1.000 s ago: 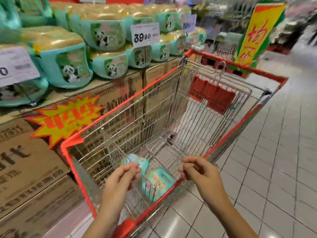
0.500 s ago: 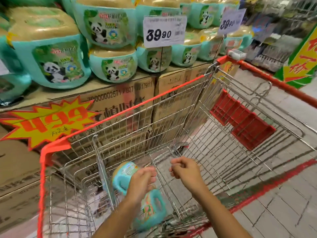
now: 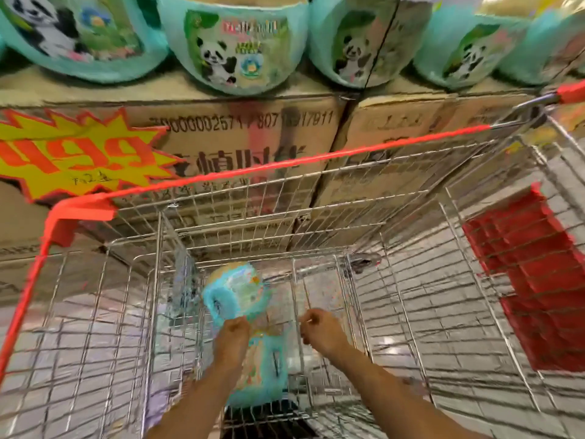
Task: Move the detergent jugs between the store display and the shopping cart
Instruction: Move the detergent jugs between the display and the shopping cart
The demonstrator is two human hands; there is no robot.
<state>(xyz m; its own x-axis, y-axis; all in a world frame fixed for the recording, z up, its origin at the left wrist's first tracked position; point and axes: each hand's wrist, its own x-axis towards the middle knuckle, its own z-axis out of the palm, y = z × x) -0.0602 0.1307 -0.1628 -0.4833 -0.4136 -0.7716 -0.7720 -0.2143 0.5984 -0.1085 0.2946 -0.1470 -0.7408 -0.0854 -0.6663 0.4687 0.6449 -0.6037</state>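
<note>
While the wire shopping cart with the red plastic rim is viewed from above, close against the store display, one turquoise plastic detergent jug with a printed label is seen lying on its side on the cart's wire floor. It lies towards the near end, slightly left of the middle. The left hand is placed over this jug, just near of its handle opening. Its fingers are curled into a fist, but through the blur it cannot be told whether the jug is gripped or only touched. The right hand is held just right of the jug and apart from it, with fingers curled in and nothing seen between them.

On the far side, a row of round turquoise jugs with panda labels is stacked on brown cardboard cartons. A yellow and red starburst price sign is fixed to these at the left. A red plastic seat flap is folded at the cart's right end.

By judgement, little of the task is done: a single jug is in the cart and many are on the display. Whether this jug is being set down or taken up cannot be settled from this view.
</note>
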